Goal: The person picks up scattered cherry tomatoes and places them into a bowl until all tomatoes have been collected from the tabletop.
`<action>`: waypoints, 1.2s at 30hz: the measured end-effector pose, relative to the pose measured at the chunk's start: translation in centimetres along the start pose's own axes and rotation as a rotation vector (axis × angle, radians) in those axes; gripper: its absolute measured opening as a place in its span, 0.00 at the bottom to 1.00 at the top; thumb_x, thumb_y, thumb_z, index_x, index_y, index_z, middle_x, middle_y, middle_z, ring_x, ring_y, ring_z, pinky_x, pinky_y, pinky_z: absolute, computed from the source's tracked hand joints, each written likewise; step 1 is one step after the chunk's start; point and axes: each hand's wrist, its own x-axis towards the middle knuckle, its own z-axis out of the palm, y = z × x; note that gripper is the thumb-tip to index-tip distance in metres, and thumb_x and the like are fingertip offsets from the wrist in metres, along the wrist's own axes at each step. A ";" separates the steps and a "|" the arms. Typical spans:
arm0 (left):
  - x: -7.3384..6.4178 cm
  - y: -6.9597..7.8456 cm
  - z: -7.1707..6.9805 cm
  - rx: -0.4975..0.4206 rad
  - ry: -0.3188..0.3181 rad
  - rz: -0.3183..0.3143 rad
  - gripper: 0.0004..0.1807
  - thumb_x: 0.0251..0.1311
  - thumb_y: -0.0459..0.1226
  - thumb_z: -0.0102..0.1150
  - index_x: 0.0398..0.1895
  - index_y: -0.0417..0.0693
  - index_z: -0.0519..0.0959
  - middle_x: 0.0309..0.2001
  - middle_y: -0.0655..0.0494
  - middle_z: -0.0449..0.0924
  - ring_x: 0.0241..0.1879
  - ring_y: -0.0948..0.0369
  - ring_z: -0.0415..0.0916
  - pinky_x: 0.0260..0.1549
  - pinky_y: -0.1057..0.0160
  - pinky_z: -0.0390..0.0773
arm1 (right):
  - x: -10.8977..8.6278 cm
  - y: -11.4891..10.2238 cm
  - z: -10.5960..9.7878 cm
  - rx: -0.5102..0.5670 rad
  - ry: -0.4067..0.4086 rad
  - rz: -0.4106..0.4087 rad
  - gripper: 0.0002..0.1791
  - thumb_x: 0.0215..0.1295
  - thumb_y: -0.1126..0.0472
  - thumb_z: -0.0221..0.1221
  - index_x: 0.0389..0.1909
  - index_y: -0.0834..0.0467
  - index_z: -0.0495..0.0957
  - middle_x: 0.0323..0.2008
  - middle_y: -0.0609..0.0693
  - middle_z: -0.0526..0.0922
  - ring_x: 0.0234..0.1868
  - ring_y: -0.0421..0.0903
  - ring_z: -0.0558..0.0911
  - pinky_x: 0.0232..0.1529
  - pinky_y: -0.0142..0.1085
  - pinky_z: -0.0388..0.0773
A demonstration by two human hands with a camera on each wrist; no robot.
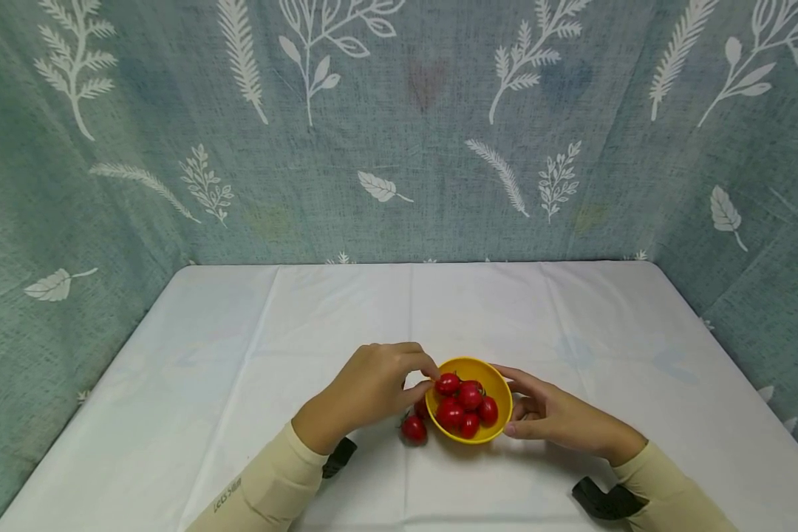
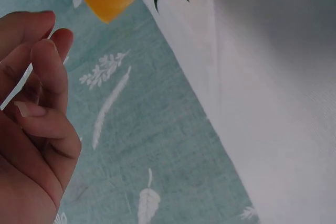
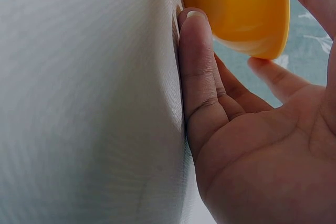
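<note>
A yellow bowl [image 1: 449, 436] of several red cherry tomatoes [image 1: 468, 396] stands on the white-covered table. My left hand [image 1: 387, 380] is at its left rim, thumb and forefinger tips beside the leftmost tomato in the bowl. In the left wrist view the fingers of that hand [image 2: 44, 103] are loosely bent, and no tomato shows among them. On the right side, my right hand [image 1: 548, 414] holds the bowl, fingers and thumb spread round its wall. Fingertips meet the yellow wall [image 3: 236, 14] in the right wrist view. Another cherry tomato [image 1: 413, 429] lies just left of the bowl.
Part of one more tomato [image 1: 421, 408] shows between the bowl and my left thumb. White cloth [image 1: 306, 310] covers the table, and a green leaf-patterned curtain [image 1: 386, 133] hangs behind and along both sides. Black straps [image 1: 605, 501] sit at the wrists.
</note>
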 end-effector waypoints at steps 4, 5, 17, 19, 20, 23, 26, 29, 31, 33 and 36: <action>-0.1 -0.5 0.2 0.006 -0.028 -0.042 0.06 0.58 0.38 0.70 0.38 0.59 0.87 0.36 0.68 0.84 0.24 0.70 0.73 0.25 0.73 0.71 | 0.0 0.0 0.0 0.003 -0.003 -0.005 0.45 0.67 0.58 0.64 0.79 0.46 0.50 0.70 0.64 0.63 0.47 0.53 0.81 0.44 0.35 0.81; -0.1 -0.6 0.3 0.011 -0.035 -0.053 0.06 0.58 0.39 0.70 0.38 0.60 0.87 0.36 0.68 0.84 0.26 0.69 0.76 0.26 0.72 0.72 | -0.1 0.0 0.0 0.006 -0.004 -0.005 0.45 0.67 0.58 0.64 0.79 0.46 0.49 0.70 0.64 0.63 0.47 0.53 0.81 0.44 0.34 0.81; -0.1 -1.4 0.6 0.014 -0.212 -0.185 0.09 0.58 0.44 0.70 0.41 0.58 0.86 0.36 0.66 0.85 0.35 0.66 0.79 0.33 0.65 0.76 | -0.1 0.0 0.0 0.016 -0.003 0.001 0.45 0.67 0.58 0.64 0.79 0.44 0.50 0.71 0.63 0.63 0.48 0.54 0.81 0.43 0.35 0.80; -0.1 -1.4 0.7 0.012 -0.238 -0.200 0.10 0.58 0.45 0.70 0.42 0.59 0.86 0.36 0.66 0.85 0.35 0.66 0.78 0.33 0.65 0.76 | -0.1 0.0 0.0 0.018 -0.007 -0.004 0.45 0.68 0.58 0.64 0.79 0.44 0.50 0.71 0.63 0.63 0.48 0.54 0.81 0.43 0.35 0.80; -0.1 -1.5 0.8 0.008 -0.246 -0.205 0.10 0.57 0.45 0.70 0.42 0.59 0.86 0.36 0.66 0.85 0.36 0.66 0.78 0.33 0.65 0.75 | -0.1 0.0 0.0 0.018 -0.009 -0.007 0.45 0.68 0.58 0.63 0.79 0.44 0.49 0.71 0.63 0.63 0.48 0.54 0.81 0.43 0.35 0.80; -0.1 -1.6 1.0 0.002 -0.273 -0.224 0.11 0.57 0.47 0.69 0.43 0.60 0.86 0.35 0.67 0.85 0.35 0.66 0.77 0.32 0.65 0.74 | -0.1 0.0 0.0 0.019 -0.013 -0.013 0.45 0.68 0.59 0.63 0.79 0.44 0.49 0.71 0.63 0.62 0.48 0.54 0.81 0.43 0.35 0.80; -0.2 -1.6 1.2 -0.008 -0.292 -0.239 0.12 0.57 0.49 0.69 0.43 0.60 0.86 0.35 0.67 0.84 0.35 0.66 0.77 0.31 0.65 0.73 | -0.1 0.0 -0.1 0.020 -0.015 -0.013 0.45 0.68 0.59 0.63 0.79 0.44 0.49 0.71 0.63 0.63 0.48 0.53 0.81 0.43 0.35 0.80; -0.3 -1.6 1.5 -0.015 -0.304 -0.240 0.13 0.57 0.50 0.68 0.43 0.59 0.86 0.35 0.66 0.84 0.35 0.66 0.77 0.31 0.66 0.73 | -0.1 0.0 0.0 0.021 -0.016 -0.014 0.44 0.68 0.59 0.63 0.79 0.44 0.49 0.70 0.63 0.64 0.47 0.54 0.81 0.42 0.35 0.80; -0.3 -1.7 1.6 -0.013 -0.307 -0.233 0.12 0.56 0.50 0.68 0.42 0.59 0.86 0.35 0.66 0.85 0.36 0.65 0.77 0.31 0.66 0.73 | -0.1 0.0 0.0 0.022 -0.018 -0.014 0.44 0.68 0.59 0.63 0.79 0.44 0.49 0.70 0.63 0.64 0.48 0.54 0.81 0.43 0.35 0.80; -0.3 -1.7 1.7 -0.009 -0.311 -0.224 0.12 0.56 0.49 0.68 0.42 0.59 0.86 0.35 0.66 0.85 0.36 0.65 0.78 0.31 0.66 0.73 | -0.1 0.0 0.0 0.019 -0.017 -0.015 0.45 0.68 0.59 0.63 0.79 0.44 0.49 0.68 0.63 0.66 0.47 0.53 0.81 0.42 0.35 0.80; -0.3 -1.7 1.8 -0.001 -0.318 -0.217 0.12 0.56 0.49 0.69 0.42 0.59 0.85 0.35 0.66 0.85 0.36 0.66 0.78 0.31 0.66 0.73 | -0.1 0.0 -0.1 0.015 -0.014 -0.013 0.45 0.68 0.59 0.63 0.79 0.44 0.49 0.67 0.63 0.67 0.46 0.53 0.81 0.42 0.34 0.79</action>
